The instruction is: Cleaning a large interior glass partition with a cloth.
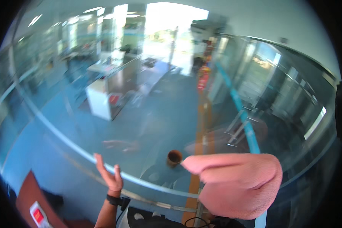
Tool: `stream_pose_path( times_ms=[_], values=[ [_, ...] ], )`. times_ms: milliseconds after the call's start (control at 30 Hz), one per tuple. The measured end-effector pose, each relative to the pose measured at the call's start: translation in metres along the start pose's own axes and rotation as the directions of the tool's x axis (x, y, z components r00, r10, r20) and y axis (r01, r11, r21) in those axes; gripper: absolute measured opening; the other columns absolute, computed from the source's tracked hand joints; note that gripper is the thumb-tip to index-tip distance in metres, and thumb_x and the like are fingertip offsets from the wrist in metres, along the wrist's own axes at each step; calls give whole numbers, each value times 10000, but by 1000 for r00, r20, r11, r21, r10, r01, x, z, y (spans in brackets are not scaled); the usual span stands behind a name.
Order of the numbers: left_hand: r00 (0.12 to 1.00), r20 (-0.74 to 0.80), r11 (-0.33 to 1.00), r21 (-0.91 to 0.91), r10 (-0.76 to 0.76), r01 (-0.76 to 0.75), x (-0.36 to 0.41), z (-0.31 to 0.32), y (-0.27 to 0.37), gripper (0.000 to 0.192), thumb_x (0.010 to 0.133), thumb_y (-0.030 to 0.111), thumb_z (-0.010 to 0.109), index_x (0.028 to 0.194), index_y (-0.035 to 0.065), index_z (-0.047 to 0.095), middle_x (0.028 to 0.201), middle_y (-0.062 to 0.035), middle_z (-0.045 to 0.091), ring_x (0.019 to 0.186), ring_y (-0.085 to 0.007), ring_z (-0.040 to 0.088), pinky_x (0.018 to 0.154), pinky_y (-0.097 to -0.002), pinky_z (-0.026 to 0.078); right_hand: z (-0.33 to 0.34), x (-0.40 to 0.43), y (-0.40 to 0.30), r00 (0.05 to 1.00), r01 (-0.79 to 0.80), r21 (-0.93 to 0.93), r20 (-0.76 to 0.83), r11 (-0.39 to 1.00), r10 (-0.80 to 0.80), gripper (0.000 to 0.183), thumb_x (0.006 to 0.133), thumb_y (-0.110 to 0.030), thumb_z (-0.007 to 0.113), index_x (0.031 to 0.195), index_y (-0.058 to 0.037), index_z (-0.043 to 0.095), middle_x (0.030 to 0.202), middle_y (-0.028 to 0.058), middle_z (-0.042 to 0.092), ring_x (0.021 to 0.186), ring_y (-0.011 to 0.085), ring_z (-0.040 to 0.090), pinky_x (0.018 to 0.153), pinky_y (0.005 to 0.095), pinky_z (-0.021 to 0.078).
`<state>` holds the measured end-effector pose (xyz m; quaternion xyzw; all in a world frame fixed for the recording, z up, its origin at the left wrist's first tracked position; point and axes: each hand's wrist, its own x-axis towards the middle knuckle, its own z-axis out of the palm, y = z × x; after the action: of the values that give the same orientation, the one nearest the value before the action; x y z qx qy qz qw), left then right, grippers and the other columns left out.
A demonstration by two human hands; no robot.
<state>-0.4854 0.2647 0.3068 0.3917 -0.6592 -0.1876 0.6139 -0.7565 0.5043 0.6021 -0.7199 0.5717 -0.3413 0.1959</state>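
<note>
A bunched pink cloth [239,185] is raised at the lower right in front of a glass panel. It covers my right hand, whose fingers are hidden; the cloth's raised position shows it is held there. My left hand [109,175] is up at the lower left with its fingers apart and nothing in it. It is close to the glass, but I cannot tell whether it touches. A black band [115,200] circles my left wrist. A pale blue stripe [148,184] crosses the glass behind the hand.
Metal door handles [236,128] sit at right, by a blue upright stripe [249,132]. Beyond the glass stand a brown pot-like container [174,158] and a white desk [98,99]. At lower left, a brown tabletop [31,189] bears a red-and-white packet [39,215].
</note>
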Motion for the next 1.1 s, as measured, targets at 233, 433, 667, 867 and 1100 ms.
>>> stream_pose_path(
  times_ms=[233, 433, 667, 867, 1100],
  values=[
    [895, -216, 920, 132, 389, -368, 89, 60, 95, 680, 1025, 379, 432, 1533, -24, 227, 1600, -279, 139, 1483, -430, 157, 1185, -533, 139, -29, -39, -94, 72, -860, -332, -831, 387, -551, 464, 412, -260, 659, 711, 41, 473, 636, 41, 375, 574, 179, 427, 558, 286, 376],
    [840, -235, 872, 120, 489, -475, 98, 86, 110, 681, 1032, 420, 412, 1525, -22, 252, 1592, -270, 170, 1477, -434, 165, 1166, -554, 171, -76, -84, 63, 215, -402, -547, -836, 734, -505, 299, 955, -166, 583, 1226, -61, 650, 1209, 226, 619, 1144, 401, 573, 988, 501, 436],
    [840, -239, 872, 180, 488, -455, 91, 90, 100, 671, 1035, 444, 409, 1529, 9, 278, 1589, -257, 195, 1474, -424, 178, 1154, -570, 206, -145, -72, 17, 594, -617, -785, -511, 55, -621, 373, 966, -304, 569, 1308, -173, 644, 1432, 171, 507, 1292, 364, 509, 1128, 520, 339],
    [850, -163, 863, 170, 501, -476, 88, 62, 117, 737, 997, 437, 475, 1485, -71, 261, 1519, -361, 198, 1397, -531, 226, 1097, -650, 225, -265, -66, -84, 462, -838, -521, -837, 165, -295, 503, 1023, -291, 420, 1491, -105, 416, 1536, 170, 391, 1353, 345, 453, 1157, 388, 299],
    [872, -130, 878, 160, 472, -451, 83, 70, 113, 782, 1012, 478, 434, 1536, -43, 179, 1555, -385, 78, 1422, -555, 170, 1100, -659, 217, -343, -223, 14, 44, -695, -557, -663, 454, -747, 592, 1007, -203, 466, 1550, -77, 267, 1581, 141, 311, 1466, 260, 281, 1193, 329, 224]
  ],
)
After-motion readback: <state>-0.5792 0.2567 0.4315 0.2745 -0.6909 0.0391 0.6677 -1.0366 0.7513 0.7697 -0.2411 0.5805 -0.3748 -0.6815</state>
